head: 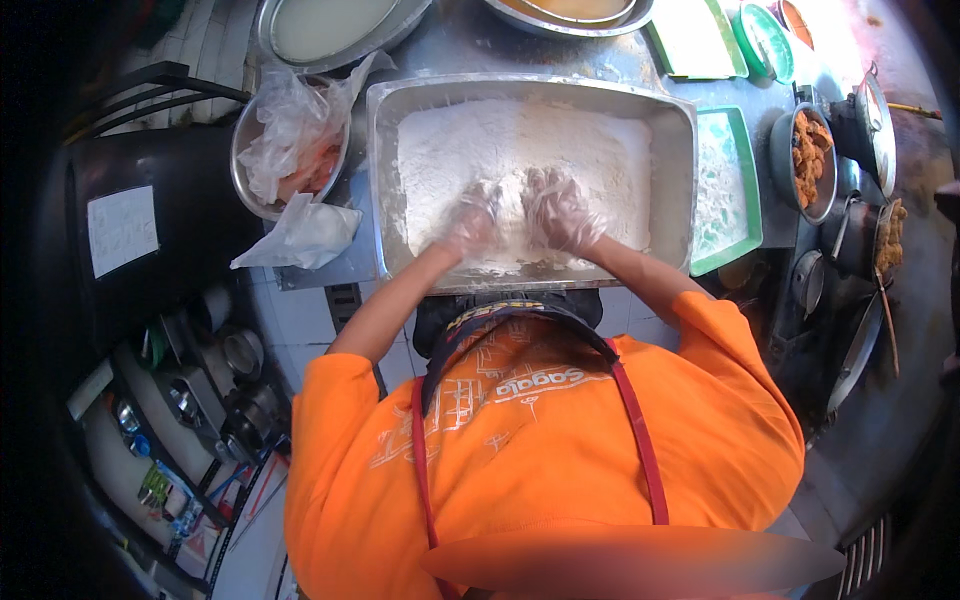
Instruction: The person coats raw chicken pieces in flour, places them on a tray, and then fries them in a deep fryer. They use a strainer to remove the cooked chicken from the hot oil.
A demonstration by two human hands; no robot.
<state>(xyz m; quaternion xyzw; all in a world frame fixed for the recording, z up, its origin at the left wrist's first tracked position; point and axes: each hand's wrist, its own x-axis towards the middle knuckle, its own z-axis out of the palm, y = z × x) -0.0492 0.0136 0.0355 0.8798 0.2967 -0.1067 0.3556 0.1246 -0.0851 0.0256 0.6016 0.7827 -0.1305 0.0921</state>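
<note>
A rectangular stainless-steel pan (679,180) holds a thick bed of white flour (525,131). Both my hands wear clear plastic gloves and are down in the flour near the pan's front side. My left hand (474,217) is blurred. My right hand (561,210) has its fingers bent down, dusted with white. Between the two hands shows a flour-covered lump (511,196); whether it is a separate piece or heaped flour, I cannot tell. The fingertips are hidden in the flour, so any grip is unclear.
Left of the pan are a metal bowl (237,154) with a plastic bag over reddish pieces and a tied white bag (319,232). Basins of liquid (337,30) stand behind. At right are a green tray (752,202), a bowl of fried pieces (811,161) and a pot (851,232).
</note>
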